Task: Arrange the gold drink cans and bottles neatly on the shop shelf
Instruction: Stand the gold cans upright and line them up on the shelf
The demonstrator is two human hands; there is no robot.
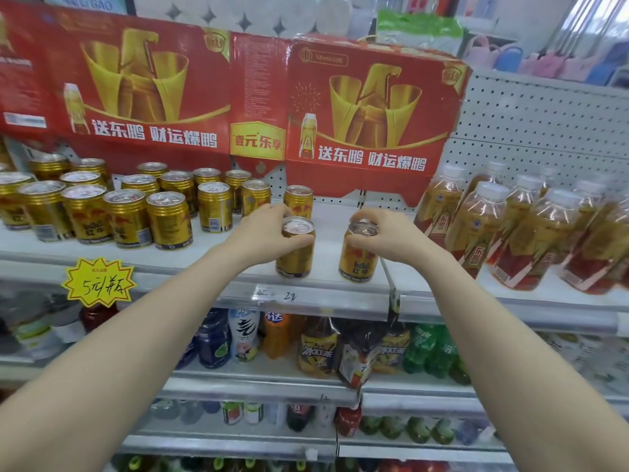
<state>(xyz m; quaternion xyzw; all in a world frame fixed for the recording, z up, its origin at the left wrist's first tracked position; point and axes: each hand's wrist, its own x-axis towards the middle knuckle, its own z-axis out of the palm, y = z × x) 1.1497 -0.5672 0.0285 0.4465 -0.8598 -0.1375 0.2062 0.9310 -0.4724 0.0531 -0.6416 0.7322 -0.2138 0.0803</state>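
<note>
Head view of white metal shop shelf point(333, 212). Two upright gold drink cans near the front edge, close together but apart, long axes vertical, pull-tab tops upward. Left-hand can point(295, 257) gripped round its upper side by curled fingers of left hand point(269, 229). Right-hand can point(357, 260) pinched at the top rim by fingertips of right hand point(384, 240). One further can point(298, 201) upright just behind the left hand. Roughly fifteen clustered gold cans point(127, 216) upright at left. About eight white-capped plastic bottles of amber drink point(476, 219) at right, blurred toward the edge. Thin shelf divider point(388, 277) between right-hand can and bottles. Red cardboard display panels point(367, 114) overhead. Yellow starburst price tag point(98, 282) on the shelf lip. Mixed soft-drink bottles point(316, 349) on shelves below.
</note>
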